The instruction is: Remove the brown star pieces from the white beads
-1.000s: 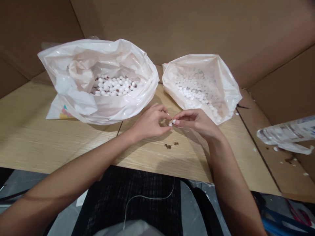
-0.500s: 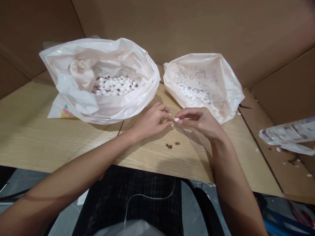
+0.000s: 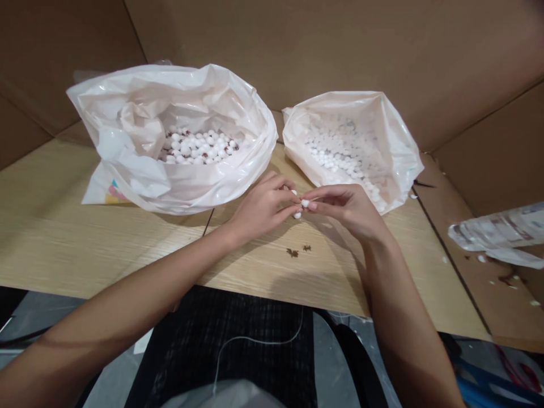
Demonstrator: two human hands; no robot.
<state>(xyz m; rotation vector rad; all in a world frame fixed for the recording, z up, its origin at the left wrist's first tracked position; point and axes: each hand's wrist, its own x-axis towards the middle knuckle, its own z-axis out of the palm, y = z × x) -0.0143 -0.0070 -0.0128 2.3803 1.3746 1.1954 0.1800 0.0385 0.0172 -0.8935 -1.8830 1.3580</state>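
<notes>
Because the two bags sit side by side just past our hands, we can reach both without moving far. The big white plastic bag (image 3: 127, 170) on the left holds round white foam balls with brown bits on them (image 3: 195, 148), and its top is rolled open, likely so the balls are easy to get at. The smaller white plastic bag (image 3: 385, 133) on the right lies open too, with small white balls (image 3: 340, 153) inside. Our hands are held up close together over the pale wood counter (image 3: 85, 243), in front of the bags. Our right hand (image 3: 346, 211) has its fingers (image 3: 327, 195) pinched nearly shut on one tiny white ball (image 3: 305, 203), held at the tips, likely so we can grip it tight and see it well. Our left hand (image 3: 263, 208) is curled just beside it, its fingers (image 3: 283, 184) nearly shut too, with a white speck at the tips. That speck is too small to tell if it is a ball or a nail. Two little brown bits (image 3: 292, 253) lie on the counter just below our hands. Brown cardboard walls (image 3: 297, 45) stand behind the counter.
</notes>
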